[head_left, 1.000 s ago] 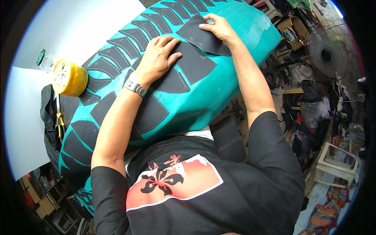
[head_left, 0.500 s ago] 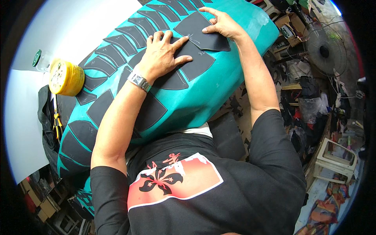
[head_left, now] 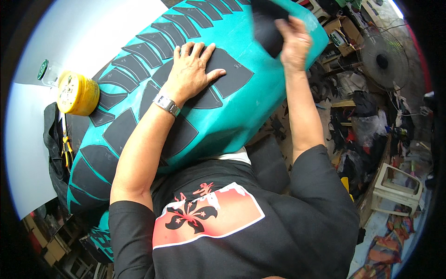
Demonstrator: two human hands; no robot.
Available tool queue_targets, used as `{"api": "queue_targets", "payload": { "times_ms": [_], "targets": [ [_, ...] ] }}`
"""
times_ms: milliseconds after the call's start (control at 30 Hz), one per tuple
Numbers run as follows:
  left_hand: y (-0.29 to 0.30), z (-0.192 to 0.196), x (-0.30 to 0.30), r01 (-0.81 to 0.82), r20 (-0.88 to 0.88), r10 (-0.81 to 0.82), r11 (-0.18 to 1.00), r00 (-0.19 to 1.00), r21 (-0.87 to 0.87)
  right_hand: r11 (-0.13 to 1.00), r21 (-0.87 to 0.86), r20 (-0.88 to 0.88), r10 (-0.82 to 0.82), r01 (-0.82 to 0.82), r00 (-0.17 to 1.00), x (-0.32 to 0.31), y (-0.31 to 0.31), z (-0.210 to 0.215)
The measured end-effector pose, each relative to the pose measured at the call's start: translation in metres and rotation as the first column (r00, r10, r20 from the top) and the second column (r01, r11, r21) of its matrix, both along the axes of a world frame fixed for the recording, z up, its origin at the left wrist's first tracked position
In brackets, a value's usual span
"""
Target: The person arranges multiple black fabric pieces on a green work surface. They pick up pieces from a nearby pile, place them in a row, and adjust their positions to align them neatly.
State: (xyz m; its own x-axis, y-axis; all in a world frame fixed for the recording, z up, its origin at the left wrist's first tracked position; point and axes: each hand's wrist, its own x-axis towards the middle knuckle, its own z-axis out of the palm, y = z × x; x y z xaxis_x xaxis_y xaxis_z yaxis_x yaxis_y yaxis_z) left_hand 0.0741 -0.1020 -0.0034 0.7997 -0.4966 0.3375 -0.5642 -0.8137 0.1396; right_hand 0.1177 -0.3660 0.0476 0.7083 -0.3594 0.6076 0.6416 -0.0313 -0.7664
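A large rounded teal form (head_left: 232, 128) lies in front of me, with many thin black sheet pieces on its surface, each chalk-marked. My left hand (head_left: 191, 74) rests flat, fingers spread, partly covering a wide black panel (head_left: 234, 74) and its neighbours. Farther right, my right hand (head_left: 296, 49) is raised over the form's right part. It grips a loose black sheet piece (head_left: 267, 28) by its right edge. Motion blurs both the hand and this piece, so the exact finger placement is unclear.
A yellow tub (head_left: 78, 93) stands at the form's left side, near a green-lidded clear jar (head_left: 43, 69). Yellow-and-black-handled scissors (head_left: 68, 151) hang below it. On the right are a fan (head_left: 382, 60), a pale plastic stool (head_left: 375, 191) and clutter. Black scraps lie on the floor.
My right hand has lifted the loose black piece off the panel near my left hand and carried it right. The panel beneath is uncovered. My left hand stays nearly in place.
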Motion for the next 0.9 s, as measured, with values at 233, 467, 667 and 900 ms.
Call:
{"api": "queue_targets", "payload": {
  "times_ms": [233, 467, 667, 900],
  "targets": [
    [0.0, -0.003, -0.003, 0.013, 0.051, -0.011, 1.0, 0.999, -0.027, 0.992, -0.07, -0.321, 0.08, -0.108, 0.944, -0.005, -0.063, 0.055],
    [0.0, -0.004, 0.001, 0.086, -0.032, -0.089, 0.992, 0.995, -0.094, 0.869, -0.032, -0.789, 0.282, -0.495, 0.546, 0.039, -0.008, -0.022],
    [-0.002, -0.006, 0.001, 0.059, -0.035, -0.065, 0.989, 0.997, -0.137, 0.857, -0.02, -0.832, 0.271, -0.514, 0.484, 0.052, -0.003, -0.022],
    [-0.001, -0.005, 0.001, 0.019, -0.082, -0.028, 0.993, 0.996, -0.116, 0.873, -0.013, -0.805, 0.279, -0.487, 0.523, 0.05, -0.004, -0.031]
  ]
}}
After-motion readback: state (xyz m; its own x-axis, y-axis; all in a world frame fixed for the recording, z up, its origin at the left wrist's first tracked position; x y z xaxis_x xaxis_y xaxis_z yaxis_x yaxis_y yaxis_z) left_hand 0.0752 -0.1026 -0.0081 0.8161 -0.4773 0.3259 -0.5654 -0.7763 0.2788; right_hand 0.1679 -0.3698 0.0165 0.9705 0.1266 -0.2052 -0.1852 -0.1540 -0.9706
